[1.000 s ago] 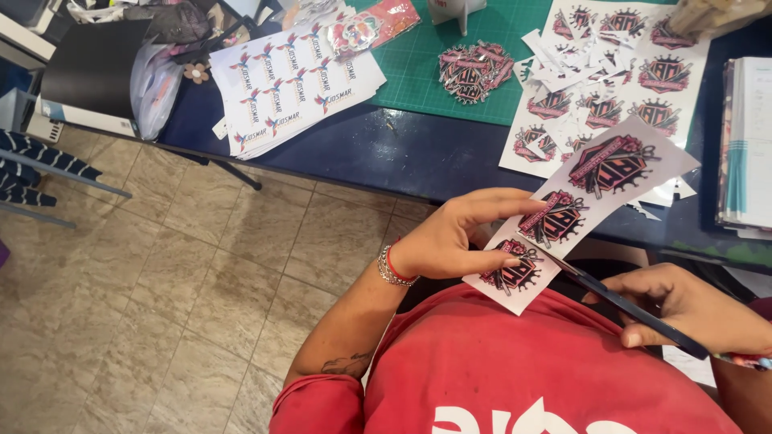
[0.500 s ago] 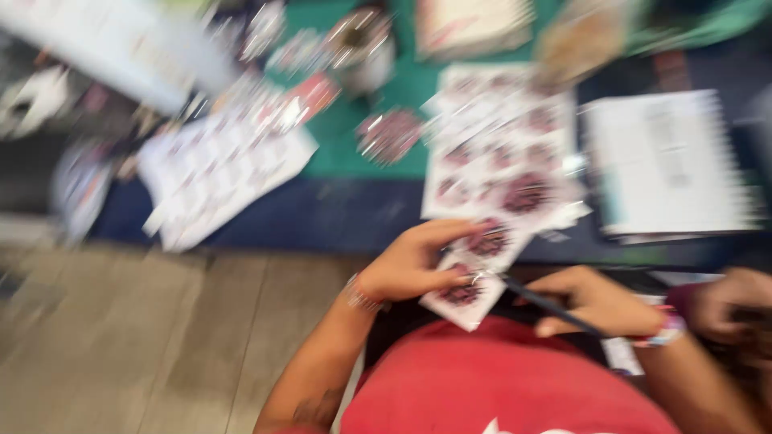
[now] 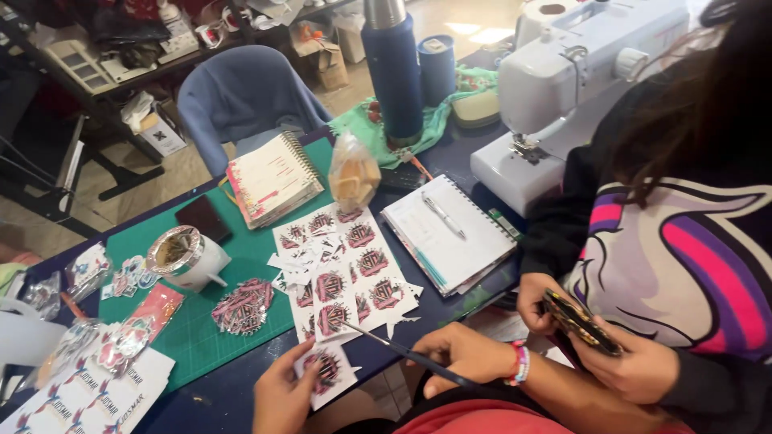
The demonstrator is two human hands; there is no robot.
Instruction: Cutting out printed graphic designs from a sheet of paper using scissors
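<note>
View swung up since earlier; left hand (image 3: 283, 394) fingers pinch sticker (image 3: 326, 371), right hand (image 3: 462, 358) grips scissors (image 3: 402, 350)

glossy paper sticker sheet (image 3: 344, 269), matt green rubbery cutting mat (image 3: 265, 257), smooth white plastic sewing machine (image 3: 579, 88), shiny blue metal thermos (image 3: 394, 72)

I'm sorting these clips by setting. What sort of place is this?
Probably a small craft or sewing workroom: a white sewing machine on the table, a green cutting mat, and printed sticker sheets that the person's hands are cutting.
</note>
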